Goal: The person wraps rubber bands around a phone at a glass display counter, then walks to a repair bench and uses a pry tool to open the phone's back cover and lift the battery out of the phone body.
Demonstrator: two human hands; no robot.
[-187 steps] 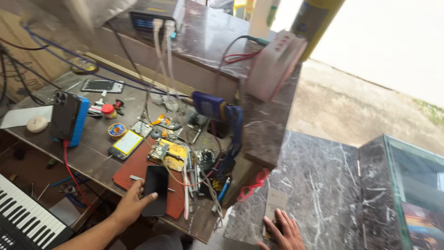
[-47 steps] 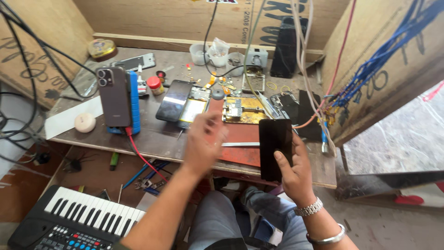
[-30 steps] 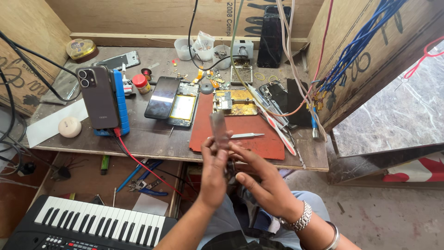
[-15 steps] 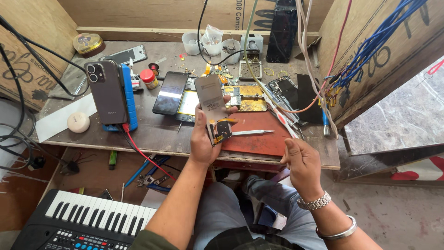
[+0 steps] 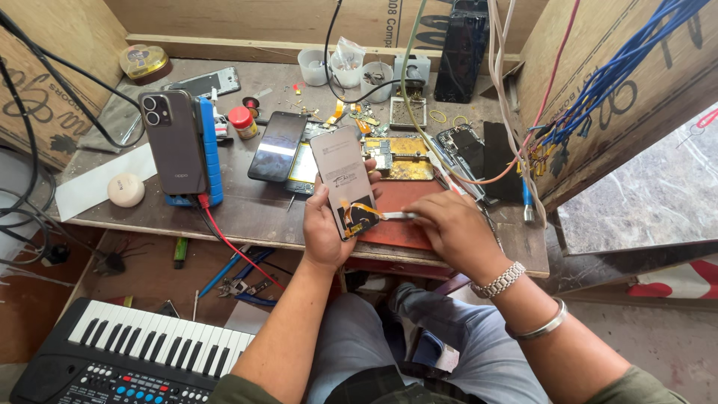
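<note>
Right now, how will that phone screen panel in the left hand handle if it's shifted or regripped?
The screen panel looks thin and flat, so probably light, stiff and breakable. Its orange ribbon cable looks floppy and might snag.

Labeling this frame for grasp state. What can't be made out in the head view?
- Head view: tip of the thin metal tool, covered by the right hand.
- Front face of the phone screen panel: turned away; the left hand covers its lower left edge.
- Small parts in the white cups: too small.
- Keyboard: cut by the bottom edge.
</note>
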